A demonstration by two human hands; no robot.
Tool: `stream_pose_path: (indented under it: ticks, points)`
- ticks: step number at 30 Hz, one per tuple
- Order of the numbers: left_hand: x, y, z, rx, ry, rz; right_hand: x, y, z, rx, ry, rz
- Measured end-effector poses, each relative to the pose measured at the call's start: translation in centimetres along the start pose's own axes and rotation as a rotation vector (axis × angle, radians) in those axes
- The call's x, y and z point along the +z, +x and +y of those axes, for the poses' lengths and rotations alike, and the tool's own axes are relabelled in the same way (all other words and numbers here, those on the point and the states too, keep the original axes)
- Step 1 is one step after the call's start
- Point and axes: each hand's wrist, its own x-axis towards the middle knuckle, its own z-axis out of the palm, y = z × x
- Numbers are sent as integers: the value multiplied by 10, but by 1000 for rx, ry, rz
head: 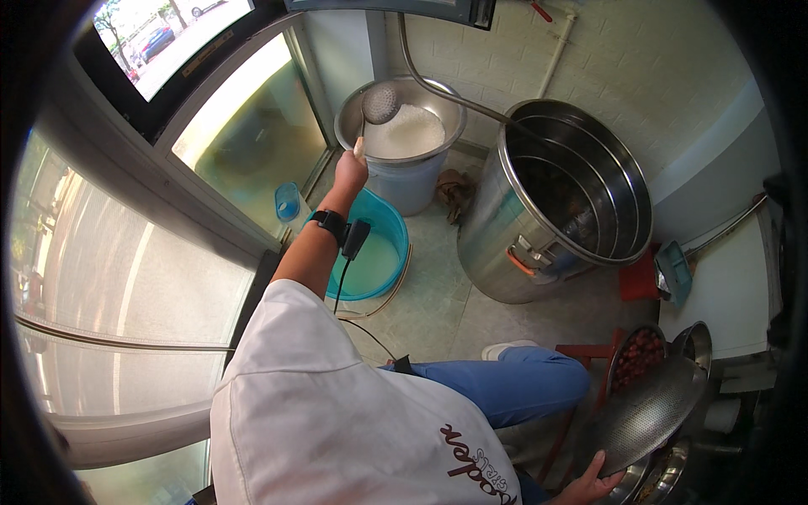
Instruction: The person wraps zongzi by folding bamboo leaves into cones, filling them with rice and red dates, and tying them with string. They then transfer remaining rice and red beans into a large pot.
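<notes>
My left hand (352, 169) grips the light handle of a perforated skimmer ladle (380, 104). The ladle's head is over a wide metal basin (347, 142) heaped with white grains (407, 131), which look like rice; I cannot tell whether it touches them. The basin sits on top of a pale plastic bucket (413, 183). At the lower right, my right hand (590, 483) holds the rim of a perforated metal colander (653, 413), tilted on its side. Behind the colander is a metal bowl of dark red fruit (637, 356), partly covered by it.
A turquoise bucket (404, 252) of cloudy liquid stands below my left forearm. A tall steel barrel (499, 252) has a hose (454, 98) running into it; its contents are dark. A blue-lidded container (288, 202) stands by the glass. More metal bowls (669, 473) crowd the lower right.
</notes>
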Motion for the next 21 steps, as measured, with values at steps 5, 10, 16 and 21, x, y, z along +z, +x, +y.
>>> stream_pose_path:
  ticks: [5, 10, 16, 21]
  points:
    - [-2, 2, 22, -473, -1019, -256, -1, 0, -4, -4, -8, -24]
    - [-6, 4, 46, -670, -1298, -292, 0, 1, -8, -12, 39, -62]
    - [-6, 3, 39, -677, -1393, -376, 5, 1, -10, -43, 68, -35]
    - [-6, -8, 22, -627, -1358, -412, 10, 6, -8, -72, 38, -81]
